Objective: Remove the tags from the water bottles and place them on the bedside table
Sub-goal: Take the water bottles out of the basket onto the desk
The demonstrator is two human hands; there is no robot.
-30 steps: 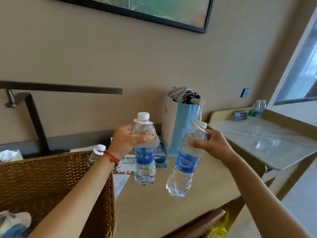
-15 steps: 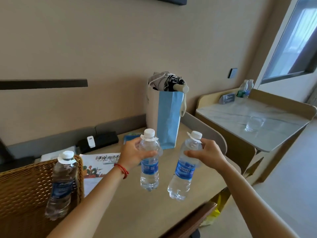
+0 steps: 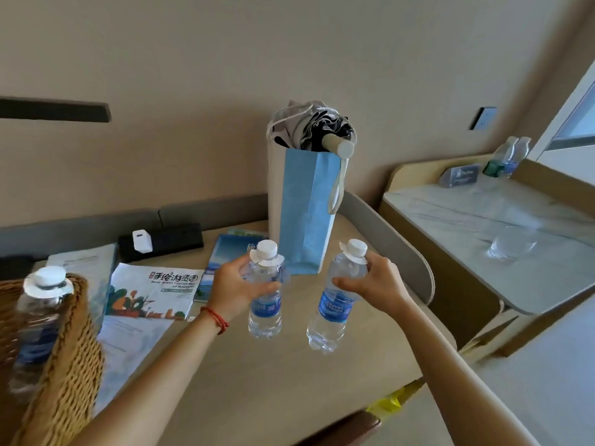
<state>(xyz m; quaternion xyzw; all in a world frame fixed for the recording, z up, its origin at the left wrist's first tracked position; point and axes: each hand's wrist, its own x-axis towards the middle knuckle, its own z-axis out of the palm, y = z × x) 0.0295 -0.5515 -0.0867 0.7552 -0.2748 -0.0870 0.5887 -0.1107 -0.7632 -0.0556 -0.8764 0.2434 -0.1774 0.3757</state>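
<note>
Near left: a wicker basket (image 3: 69,365) is sitting at my left elbow, and a third bottle (image 3: 38,323) with a white tag round its neck is leaning against its rim.

Left hand: my left hand (image 3: 236,289) is wrapping its fingers round the shoulder of the left bottle (image 3: 265,294), holding it upright over the desk (image 3: 257,397); I cannot tell whether its base is touching the wood.

Right hand: my right hand (image 3: 375,286) is gripping the right bottle (image 3: 336,300) just under the cap, fingers closed on it, and the bottle is tilting slightly.

Tags: the left tag (image 3: 267,259) and the right tag (image 3: 351,255) are both sitting round the necks, under the caps, so nothing is removed yet.

Step in hand: I am judging this as the carrying stage, two bottles picked up, tags not yet dealt with.

Next move: it is calling for one bottle to be set down so a free hand can pull a tag over the cap.

Middle: leaflets (image 3: 153,291) are lying on the desk, and a blue paper bag (image 3: 306,214) holding a folded umbrella (image 3: 322,130) is standing just behind the bottles.

Far right: the marble-topped table (image 3: 483,214) is standing well apart, carrying a glass (image 3: 512,244) and two more bottles (image 3: 508,157); I am taking it as the likely destination.
</note>
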